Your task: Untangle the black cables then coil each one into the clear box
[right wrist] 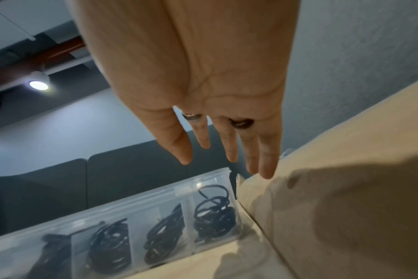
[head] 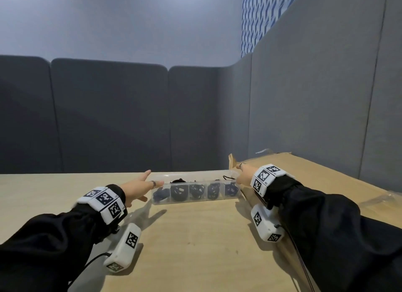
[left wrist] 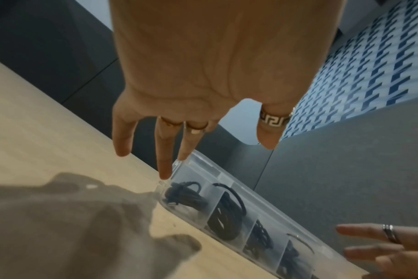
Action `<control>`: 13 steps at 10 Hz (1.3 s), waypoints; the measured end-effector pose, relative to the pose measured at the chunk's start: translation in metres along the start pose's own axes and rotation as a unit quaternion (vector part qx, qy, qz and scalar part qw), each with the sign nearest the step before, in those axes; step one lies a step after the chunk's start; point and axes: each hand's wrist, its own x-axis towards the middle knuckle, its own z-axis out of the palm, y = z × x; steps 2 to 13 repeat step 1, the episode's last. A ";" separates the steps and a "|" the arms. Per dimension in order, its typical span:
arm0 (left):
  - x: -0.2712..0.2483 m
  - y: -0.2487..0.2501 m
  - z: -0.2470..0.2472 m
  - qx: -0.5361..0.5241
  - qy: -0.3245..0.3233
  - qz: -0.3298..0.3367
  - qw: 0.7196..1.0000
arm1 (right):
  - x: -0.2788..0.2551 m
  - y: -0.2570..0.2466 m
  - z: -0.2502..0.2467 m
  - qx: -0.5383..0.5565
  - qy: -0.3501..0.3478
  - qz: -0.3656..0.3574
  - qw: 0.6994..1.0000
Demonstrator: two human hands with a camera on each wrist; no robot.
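A long clear box (head: 196, 199) with several compartments lies across the wooden table, near its far edge. Each compartment holds a coiled black cable (head: 179, 191). The box (left wrist: 263, 207) and its cables (left wrist: 223, 217) show under my left hand in the left wrist view, and the box (right wrist: 131, 213) with a coiled cable (right wrist: 212, 220) in the right wrist view. My left hand (head: 142, 186) hovers at the box's left end, fingers straight and spread, holding nothing. My right hand (head: 244, 174) hovers at the right end, fingers straight, also holding nothing.
A flat cardboard box (head: 326, 183) lies on the right, its edge against the clear box's right end. Grey padded panels (head: 108, 117) wall in the table at the back and right. Bare tabletop (head: 195, 237) stretches toward me.
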 end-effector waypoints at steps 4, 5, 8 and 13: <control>-0.001 0.001 -0.001 0.041 0.020 0.014 0.999 | 0.001 -0.008 -0.001 0.006 0.010 -0.004 1.000; -0.001 0.001 -0.001 0.041 0.020 0.014 0.999 | 0.001 -0.008 -0.001 0.006 0.010 -0.004 1.000; -0.001 0.001 -0.001 0.041 0.020 0.014 0.999 | 0.001 -0.008 -0.001 0.006 0.010 -0.004 1.000; -0.001 0.001 -0.001 0.041 0.020 0.014 0.999 | 0.001 -0.008 -0.001 0.006 0.010 -0.004 1.000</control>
